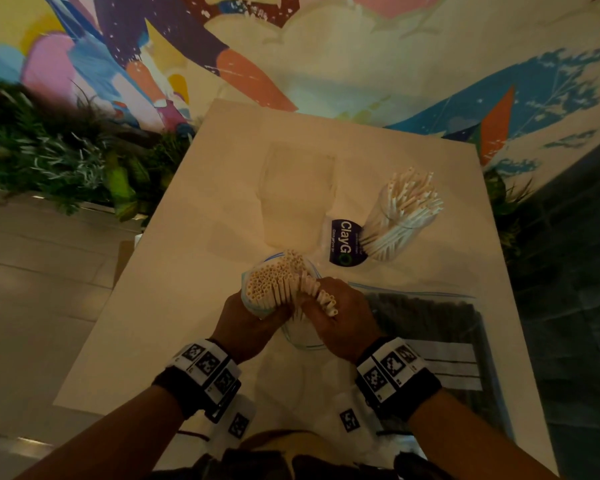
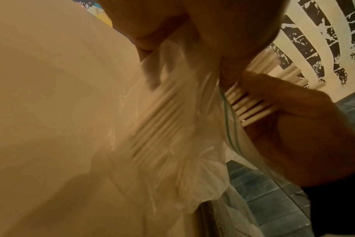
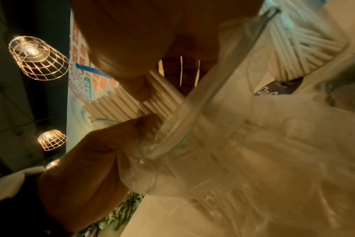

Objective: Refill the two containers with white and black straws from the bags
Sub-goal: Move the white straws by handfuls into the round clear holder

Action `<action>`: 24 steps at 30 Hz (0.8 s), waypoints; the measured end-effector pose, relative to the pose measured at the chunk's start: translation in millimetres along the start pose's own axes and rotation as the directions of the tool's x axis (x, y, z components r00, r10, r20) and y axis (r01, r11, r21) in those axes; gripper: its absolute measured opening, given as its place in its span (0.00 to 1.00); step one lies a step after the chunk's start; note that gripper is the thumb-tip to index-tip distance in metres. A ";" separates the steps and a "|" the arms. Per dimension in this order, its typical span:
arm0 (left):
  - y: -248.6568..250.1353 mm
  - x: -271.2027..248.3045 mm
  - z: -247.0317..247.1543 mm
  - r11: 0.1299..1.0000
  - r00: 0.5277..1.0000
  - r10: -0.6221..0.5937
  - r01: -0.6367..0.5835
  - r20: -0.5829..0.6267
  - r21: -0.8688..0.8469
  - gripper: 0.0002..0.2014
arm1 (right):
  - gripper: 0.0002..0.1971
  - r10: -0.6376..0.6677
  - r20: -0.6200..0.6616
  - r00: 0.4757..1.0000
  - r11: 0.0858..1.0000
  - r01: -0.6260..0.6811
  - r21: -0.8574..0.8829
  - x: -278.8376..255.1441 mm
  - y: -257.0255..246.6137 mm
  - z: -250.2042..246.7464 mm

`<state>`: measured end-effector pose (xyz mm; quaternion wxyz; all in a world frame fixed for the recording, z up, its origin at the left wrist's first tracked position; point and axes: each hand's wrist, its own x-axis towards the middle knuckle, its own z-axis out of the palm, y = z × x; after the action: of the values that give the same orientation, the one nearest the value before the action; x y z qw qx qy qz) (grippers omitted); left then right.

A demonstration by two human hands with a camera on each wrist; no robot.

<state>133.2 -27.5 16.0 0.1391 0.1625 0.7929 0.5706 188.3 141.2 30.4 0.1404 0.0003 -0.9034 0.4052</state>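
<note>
My left hand [image 1: 257, 318] grips a clear zip bag of white straws [image 1: 274, 282] upright over the table's middle, open ends up. My right hand [image 1: 340, 320] pinches a small bunch of white straws [image 1: 326, 299] fanned out of that bundle. In the left wrist view the bag [image 2: 162, 121] hangs crumpled below my fingers. A clear container of white straws [image 1: 404, 216] stands behind to the right. A second clear container [image 1: 298, 192] looks empty. A zip bag of black straws [image 1: 433, 327] lies flat to the right of my right hand.
A dark "ClayGo" label [image 1: 347, 242] lies between the white-straw bag and the filled container. The white table [image 1: 174, 271] ends at a left edge beside green plants [image 1: 66, 161]. A painted wall stands behind, and wire lamps [image 3: 37, 57] hang overhead.
</note>
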 end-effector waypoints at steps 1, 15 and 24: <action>0.6 0.4 -0.1 1.000 1.000 -0.007 0.007 -0.005 0.009 0.19 | 0.05 0.000 -0.026 1.000 1.000 0.000 0.009 -0.1 -0.3 -0.7; -9.9 1.3 0.0 1.000 1.000 -0.007 0.007 -0.024 0.009 0.16 | 0.06 0.249 0.045 0.968 0.961 -0.252 0.112 0.5 0.6 -1.9; -11.4 0.2 -1.6 0.999 0.999 0.046 -0.046 -0.028 -0.008 0.18 | 0.06 0.221 0.183 0.958 0.940 -0.259 0.222 -2.5 -4.3 -6.5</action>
<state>131.3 -32.1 5.6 0.1155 0.1722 0.7883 0.5793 192.9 142.8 37.0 0.0180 -0.0612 -0.8481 0.5260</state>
